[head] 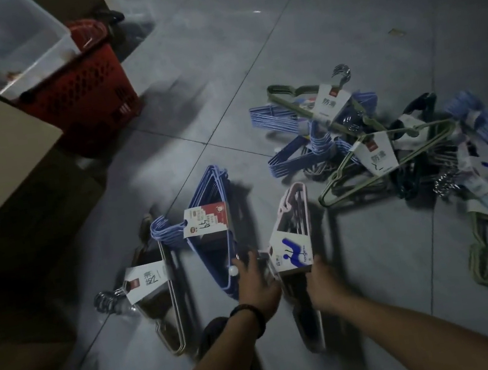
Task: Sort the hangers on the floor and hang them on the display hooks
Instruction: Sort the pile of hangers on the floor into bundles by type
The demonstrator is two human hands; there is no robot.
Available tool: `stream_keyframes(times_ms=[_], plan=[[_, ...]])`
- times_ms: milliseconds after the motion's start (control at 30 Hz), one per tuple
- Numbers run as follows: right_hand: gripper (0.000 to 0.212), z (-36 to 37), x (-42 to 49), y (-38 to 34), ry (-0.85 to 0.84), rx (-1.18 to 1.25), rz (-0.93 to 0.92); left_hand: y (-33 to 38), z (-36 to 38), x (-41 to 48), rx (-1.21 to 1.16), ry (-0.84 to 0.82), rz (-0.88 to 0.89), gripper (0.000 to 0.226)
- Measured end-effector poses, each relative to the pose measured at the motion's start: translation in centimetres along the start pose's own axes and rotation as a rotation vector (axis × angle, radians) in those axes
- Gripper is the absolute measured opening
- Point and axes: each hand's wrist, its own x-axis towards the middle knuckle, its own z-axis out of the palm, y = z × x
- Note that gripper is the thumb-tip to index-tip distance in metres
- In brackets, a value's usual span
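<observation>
- Right hand (323, 281) curled round the pink hanger bundle (296, 205) just under its label, left hand (257, 279) spread open against its side.
- Down on the floor (215, 60) beside the blue wire bundle (216, 179).
- Probably best to lay it parallel, hooks matching, well apart from the tangled pile (341, 136).

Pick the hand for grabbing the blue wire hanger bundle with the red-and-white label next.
Left. The left hand is right beside the blue wire hanger bundle; the right hand sits beyond the pink plastic hanger bundle.
</observation>
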Motion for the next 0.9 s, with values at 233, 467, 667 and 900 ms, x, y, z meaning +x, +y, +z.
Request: stream_keyframes(times_ms=[233,467,667,900], plan=[[0.028,-2.2,1.1,0.4,-0.161,-0.115,-0.153,1.0,-0.2,0.7,0.255,-0.029,-0.058,0.08],[0.035,-11.5,1.2,0.4,-0.279,-0.367,-0.256,7.6,2.6,-0.8,0.562,-0.048,0.023,0.082],[0.037,-23.8,-0.4,7.5,-0.153,-0.237,-0.094,17.4,9.4,-0.3,0.81,-0.241,0.326,0.05],[0.023,-33.4,-1.7,20.6,0.227,-0.025,0.158,26.3,21.8,-1.0,0.895,-0.414,0.617,0.05]])
